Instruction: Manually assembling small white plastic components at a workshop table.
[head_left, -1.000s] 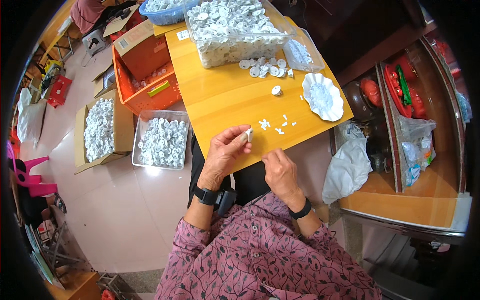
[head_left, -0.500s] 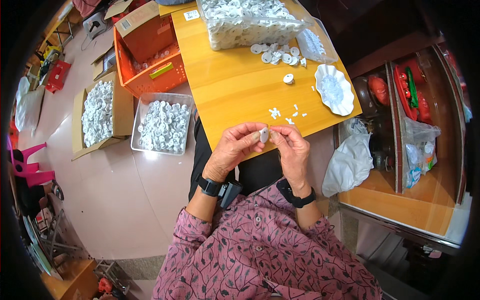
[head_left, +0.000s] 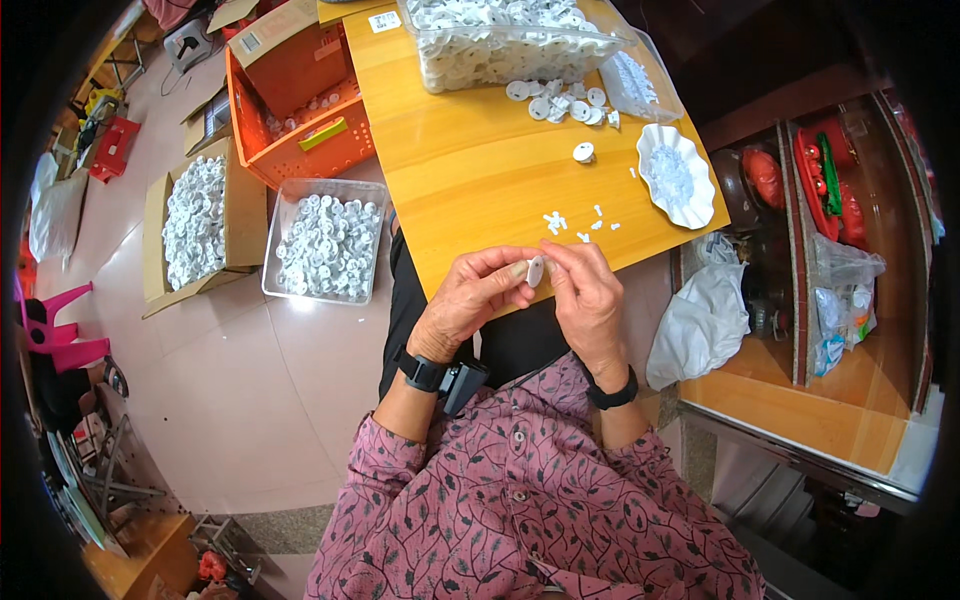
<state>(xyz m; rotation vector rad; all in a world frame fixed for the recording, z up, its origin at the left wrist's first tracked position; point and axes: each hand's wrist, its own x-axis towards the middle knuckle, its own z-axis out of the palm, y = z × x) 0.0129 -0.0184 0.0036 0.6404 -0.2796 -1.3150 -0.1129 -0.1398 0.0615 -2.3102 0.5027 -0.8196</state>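
Note:
Between the thumb and fingers of my left hand [head_left: 470,295] is a small round white plastic piece [head_left: 535,270], held just off the near edge of the yellow table [head_left: 460,180]. My right hand [head_left: 588,300] is closed, its fingertips close against the right side of that piece. Whatever is pinched there is hidden. Beyond my hands, several small white plastic pegs [head_left: 556,220] lie scattered on the tabletop. A single round white piece [head_left: 584,152] stands farther back, and a loose cluster of similar pieces [head_left: 560,103] lies behind it.
At the table's back is a clear bin [head_left: 530,45] heaped with white pieces. A fluted white dish [head_left: 700,205] holds small translucent bits, near a clear tray [head_left: 668,108]. On the left floor are a filled clear tub [head_left: 375,270], a cardboard box [head_left: 245,235] and an orange crate [head_left: 300,165]. Shelves stand right.
My right fingers have shifted up and over beside the round piece, and the hand has turned slightly. My left hand keeps its hold. The whole view has shifted a little.

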